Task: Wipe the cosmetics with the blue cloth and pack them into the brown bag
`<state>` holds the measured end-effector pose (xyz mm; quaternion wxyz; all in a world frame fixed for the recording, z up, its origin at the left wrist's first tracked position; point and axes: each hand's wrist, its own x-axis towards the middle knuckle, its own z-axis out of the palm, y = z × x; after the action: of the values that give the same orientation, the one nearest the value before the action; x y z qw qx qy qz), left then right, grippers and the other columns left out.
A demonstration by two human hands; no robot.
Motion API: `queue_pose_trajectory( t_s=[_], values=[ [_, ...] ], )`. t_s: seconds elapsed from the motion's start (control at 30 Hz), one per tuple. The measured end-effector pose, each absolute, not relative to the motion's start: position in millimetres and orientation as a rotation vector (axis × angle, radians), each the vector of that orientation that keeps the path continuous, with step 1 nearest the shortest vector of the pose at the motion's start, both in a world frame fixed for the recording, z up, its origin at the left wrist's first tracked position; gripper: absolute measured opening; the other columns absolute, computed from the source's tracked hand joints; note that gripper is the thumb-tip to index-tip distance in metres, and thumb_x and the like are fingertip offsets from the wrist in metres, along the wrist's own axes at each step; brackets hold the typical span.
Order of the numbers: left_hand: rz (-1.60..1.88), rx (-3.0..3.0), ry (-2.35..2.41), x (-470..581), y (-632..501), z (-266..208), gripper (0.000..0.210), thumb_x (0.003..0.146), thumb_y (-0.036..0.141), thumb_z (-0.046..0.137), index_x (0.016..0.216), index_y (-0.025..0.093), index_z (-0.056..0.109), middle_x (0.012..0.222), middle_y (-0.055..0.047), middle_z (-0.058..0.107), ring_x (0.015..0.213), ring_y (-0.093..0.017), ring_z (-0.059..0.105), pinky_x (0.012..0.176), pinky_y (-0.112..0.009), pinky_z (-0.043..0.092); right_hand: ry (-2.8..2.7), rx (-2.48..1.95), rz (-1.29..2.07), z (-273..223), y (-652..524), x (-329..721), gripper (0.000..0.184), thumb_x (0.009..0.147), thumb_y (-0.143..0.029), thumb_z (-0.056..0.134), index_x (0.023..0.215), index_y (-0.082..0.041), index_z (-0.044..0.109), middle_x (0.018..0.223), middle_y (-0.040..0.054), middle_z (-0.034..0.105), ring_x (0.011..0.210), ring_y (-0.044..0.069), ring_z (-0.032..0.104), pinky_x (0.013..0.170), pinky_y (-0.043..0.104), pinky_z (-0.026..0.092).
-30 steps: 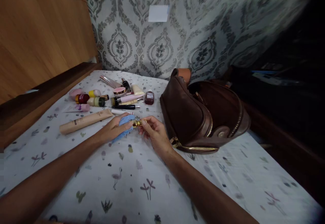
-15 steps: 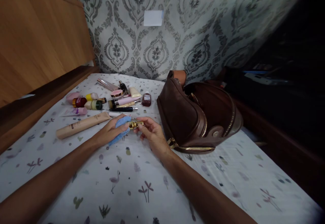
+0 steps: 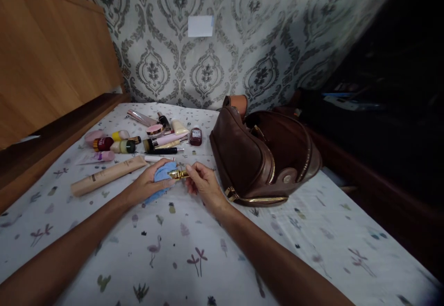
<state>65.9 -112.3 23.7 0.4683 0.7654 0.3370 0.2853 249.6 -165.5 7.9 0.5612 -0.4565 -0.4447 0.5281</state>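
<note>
Gold-coloured cosmetic tube (image 3: pixel 179 175) sits between the two hands, above the printed sheet (image 3: pixel 180 250). On my feed the left hand (image 3: pixel 149 183) is closed on a bunched blue cloth (image 3: pixel 161 172), which meets the tube's near-left end; the right hand (image 3: pixel 204 183) pinches the other end between thumb and fingers. I judge this to be the wiping step, so the next move calls for a steady right pinch and a light turn of the tube against the fabric. Farther off, a tan squeeze tube (image 3: pixel 109 175) lies on the left, an unzipped brown bag (image 3: pixel 239 153) stands on the right, and a pink-handled brush (image 3: pixel 169 139) lies beyond, before the patterned wall (image 3: pixel 204 74).
</note>
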Motion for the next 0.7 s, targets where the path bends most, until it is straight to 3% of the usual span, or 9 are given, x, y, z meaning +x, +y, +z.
queue_pose_trajectory(
  t_s=[0.37, 0.57, 0.7],
  values=[
    [0.750, 2.070, 0.977, 67, -119, 19, 0.054, 0.078, 0.043, 0.068, 0.125, 0.021, 0.051, 0.123, -0.007, 0.064, 0.111, -0.027, 0.061, 0.095, -0.036, 0.049, -1.014, -1.037, 1.290, 5, -163, 250, 0.051, 0.070, -0.067, 0.069, 0.074, -0.021, 0.048, 0.051, -0.0074, 0.056, 0.038, 0.007, 0.045, 0.037, 0.018, 0.030],
    [0.723, 2.195, 1.107, 71, -129, 19, 0.049, 0.083, 0.050, 0.059, 0.123, 0.023, 0.050, 0.106, -0.005, 0.073, 0.094, -0.025, 0.069, 0.079, -0.034, 0.054, -0.936, -1.005, 1.292, 7, -164, 249, 0.055, 0.064, -0.070, 0.071, 0.073, -0.020, 0.049, 0.052, -0.0065, 0.057, 0.038, 0.007, 0.045, 0.037, 0.019, 0.030],
    [0.743, 2.235, 1.224, 68, -130, 23, 0.047, 0.077, 0.056, 0.061, 0.112, 0.025, 0.054, 0.093, -0.004, 0.076, 0.081, -0.027, 0.072, 0.069, -0.034, 0.056, -0.927, -0.964, 1.271, 17, -166, 247, 0.058, 0.060, -0.072, 0.072, 0.075, -0.020, 0.052, 0.052, -0.0068, 0.055, 0.038, 0.006, 0.045, 0.037, 0.019, 0.031]
  ],
)
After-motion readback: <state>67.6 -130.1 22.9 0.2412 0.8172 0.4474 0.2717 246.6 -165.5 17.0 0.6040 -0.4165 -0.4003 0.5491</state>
